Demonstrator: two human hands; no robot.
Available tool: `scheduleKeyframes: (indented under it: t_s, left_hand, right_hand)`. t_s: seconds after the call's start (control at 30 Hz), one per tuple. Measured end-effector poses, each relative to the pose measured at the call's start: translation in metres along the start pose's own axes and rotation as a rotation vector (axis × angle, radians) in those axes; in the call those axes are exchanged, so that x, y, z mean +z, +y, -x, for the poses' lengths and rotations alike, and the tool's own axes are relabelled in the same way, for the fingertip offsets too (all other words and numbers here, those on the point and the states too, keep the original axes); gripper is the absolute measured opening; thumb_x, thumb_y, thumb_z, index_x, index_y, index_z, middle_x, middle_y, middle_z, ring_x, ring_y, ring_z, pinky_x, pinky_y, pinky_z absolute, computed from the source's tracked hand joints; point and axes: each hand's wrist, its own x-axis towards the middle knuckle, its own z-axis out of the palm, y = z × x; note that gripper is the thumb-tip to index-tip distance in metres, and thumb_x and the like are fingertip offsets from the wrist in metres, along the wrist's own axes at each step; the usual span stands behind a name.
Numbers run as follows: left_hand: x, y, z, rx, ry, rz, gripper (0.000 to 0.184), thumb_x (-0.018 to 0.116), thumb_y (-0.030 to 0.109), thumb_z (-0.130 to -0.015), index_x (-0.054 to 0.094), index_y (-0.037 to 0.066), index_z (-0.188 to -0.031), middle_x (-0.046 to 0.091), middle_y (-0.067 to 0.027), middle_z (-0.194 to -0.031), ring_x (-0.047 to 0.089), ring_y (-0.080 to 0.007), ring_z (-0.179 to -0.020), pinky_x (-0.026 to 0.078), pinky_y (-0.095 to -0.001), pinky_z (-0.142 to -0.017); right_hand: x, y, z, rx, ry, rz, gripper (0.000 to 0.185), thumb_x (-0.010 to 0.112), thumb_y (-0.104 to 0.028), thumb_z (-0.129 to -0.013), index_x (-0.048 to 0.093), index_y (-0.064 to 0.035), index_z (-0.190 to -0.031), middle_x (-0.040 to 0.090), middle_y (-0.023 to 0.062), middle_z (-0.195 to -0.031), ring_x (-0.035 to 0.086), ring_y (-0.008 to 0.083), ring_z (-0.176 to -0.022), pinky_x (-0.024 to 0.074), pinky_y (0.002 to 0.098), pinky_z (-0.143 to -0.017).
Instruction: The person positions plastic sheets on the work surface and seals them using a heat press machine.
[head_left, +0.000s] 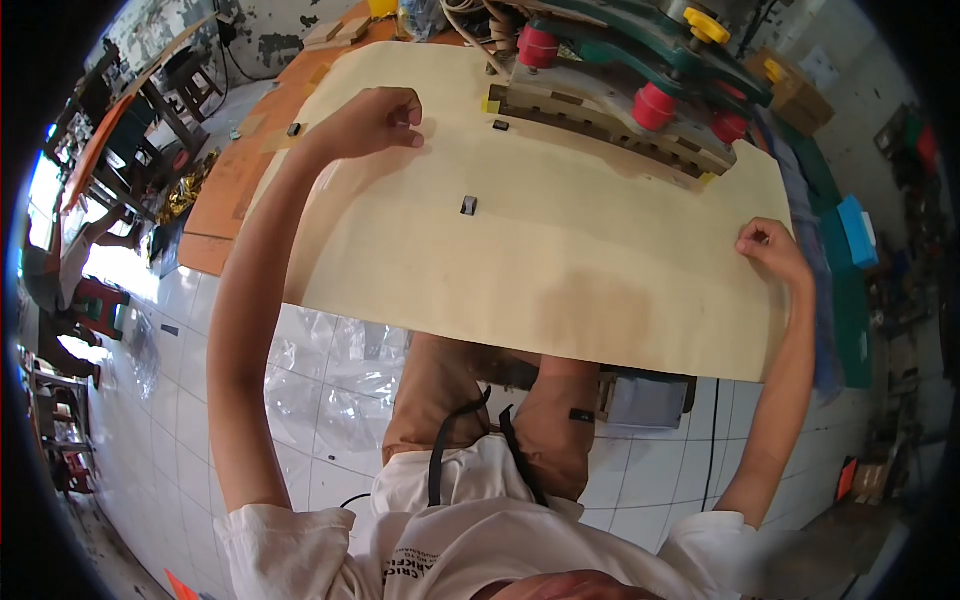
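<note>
A large cream sheet (pixel 600 240) lies over the table and reaches past its near edge above my lap. Over the sheet's upper left part is my left hand (pixel 378 122), its fingers curled and the thumb apart from them, with nothing visible between. My right hand (pixel 770 248) is at the sheet's right edge, thumb and fingertips closed together; whatever they may hold is too small to make out. Between the hands sits a small dark piece (pixel 468 205). A second dark piece (pixel 500 125) rests near the machine, and a third dark piece (pixel 293 129) is left of my left wrist.
A machine (pixel 640 85) with green arms, red knobs and a yellow handle stands on the sheet's far right side. An orange tabletop (pixel 215 215) shows at left. A blue box (pixel 857 232) is at right. Clear plastic bags (pixel 340 360) lie on the tiled floor.
</note>
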Motion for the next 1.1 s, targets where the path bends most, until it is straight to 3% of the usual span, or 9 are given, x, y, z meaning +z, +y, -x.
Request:
scheduleKeyframes:
  t_s: [0.13, 0.3, 0.37, 0.43, 0.53, 0.63, 0.87, 1.1]
  left_hand:
    - [-0.003, -0.011, -0.018, -0.009, -0.092, 0.044, 0.025, 0.077, 0.016, -0.077, 0.058, 0.003, -0.087, 0.059, -0.0028, -0.074, 0.055, -0.0142, -0.07, 0.045, -0.029, -0.065]
    - [0.002, -0.026, -0.028, -0.176, -0.258, 0.148, 0.021, 0.073, 0.016, -0.08, 0.06, 0.004, -0.09, 0.061, -0.0007, -0.076, 0.056, -0.0117, -0.072, 0.045, -0.0272, -0.069]
    - [0.005, -0.027, -0.025, -0.141, -0.24, 0.204, 0.018, 0.071, 0.018, -0.082, 0.06, 0.003, -0.086, 0.061, 0.0, -0.077, 0.055, -0.0103, -0.072, 0.044, -0.0269, -0.069]
    - [0.007, -0.03, -0.022, -0.071, -0.143, 0.25, 0.018, 0.068, 0.019, -0.086, 0.06, 0.004, -0.081, 0.057, 0.0036, -0.071, 0.051, -0.0066, -0.066, 0.041, -0.0238, -0.061]
    - [0.006, -0.034, -0.023, -0.182, -0.128, 0.307, 0.022, 0.067, 0.022, -0.088, 0.059, 0.004, -0.079, 0.052, 0.0049, -0.065, 0.047, -0.0048, -0.061, 0.038, -0.0225, -0.055]
    - [0.01, -0.038, -0.025, -0.168, -0.053, 0.313, 0.023, 0.067, 0.022, -0.088, 0.057, 0.004, -0.077, 0.047, 0.0061, -0.062, 0.042, -0.0036, -0.057, 0.033, -0.0221, -0.051]
    - [0.015, -0.03, -0.028, -0.201, 0.008, 0.172, 0.025, 0.069, 0.022, -0.085, 0.054, 0.005, -0.076, 0.045, 0.0061, -0.061, 0.038, -0.004, -0.057, 0.031, -0.0233, -0.051]
    - [0.018, -0.035, -0.031, -0.163, 0.056, 0.036, 0.022, 0.071, 0.02, -0.082, 0.055, 0.005, -0.085, 0.046, 0.0034, -0.061, 0.041, -0.0071, -0.059, 0.034, -0.026, -0.054]
  right_hand:
    - [-0.008, -0.002, -0.012, 0.007, -0.034, -0.061, 0.014, 0.074, -0.01, -0.078, 0.062, -0.0049, -0.085, 0.055, -0.005, -0.073, 0.049, 0.0055, -0.068, 0.0416, 0.0221, -0.062]
    - [-0.007, 0.004, -0.023, 0.071, -0.028, -0.057, 0.011, 0.071, -0.012, -0.083, 0.063, -0.005, -0.085, 0.055, -0.0042, -0.075, 0.049, 0.0052, -0.069, 0.0412, 0.0215, -0.064]
    - [-0.006, 0.011, -0.023, 0.061, 0.006, -0.076, 0.01, 0.069, -0.012, -0.084, 0.063, -0.0048, -0.085, 0.055, -0.0043, -0.075, 0.048, 0.0049, -0.069, 0.0406, 0.021, -0.064]
    - [-0.001, 0.016, -0.023, 0.059, 0.032, -0.097, 0.01, 0.068, -0.013, -0.085, 0.063, -0.0046, -0.085, 0.055, -0.0045, -0.074, 0.048, 0.0045, -0.07, 0.04, 0.0205, -0.065]
    - [0.005, 0.019, -0.022, 0.053, 0.108, -0.201, 0.011, 0.067, -0.014, -0.087, 0.063, -0.0037, -0.084, 0.055, -0.0049, -0.074, 0.047, 0.004, -0.07, 0.0384, 0.0202, -0.065]
    - [0.007, 0.02, -0.02, 0.084, 0.175, -0.164, 0.014, 0.068, -0.015, -0.087, 0.062, -0.0032, -0.083, 0.055, -0.0051, -0.073, 0.047, 0.0037, -0.069, 0.0372, 0.0202, -0.063]
    - [0.011, 0.021, -0.023, 0.046, 0.268, -0.105, 0.015, 0.071, -0.015, -0.085, 0.063, -0.0025, -0.082, 0.056, -0.0042, -0.073, 0.047, 0.0042, -0.069, 0.0374, 0.0208, -0.064]
    - [0.014, 0.012, -0.024, 0.03, 0.361, -0.059, 0.017, 0.073, -0.016, -0.082, 0.065, -0.0017, -0.083, 0.057, -0.0033, -0.073, 0.047, 0.0055, -0.069, 0.0386, 0.0211, -0.066]
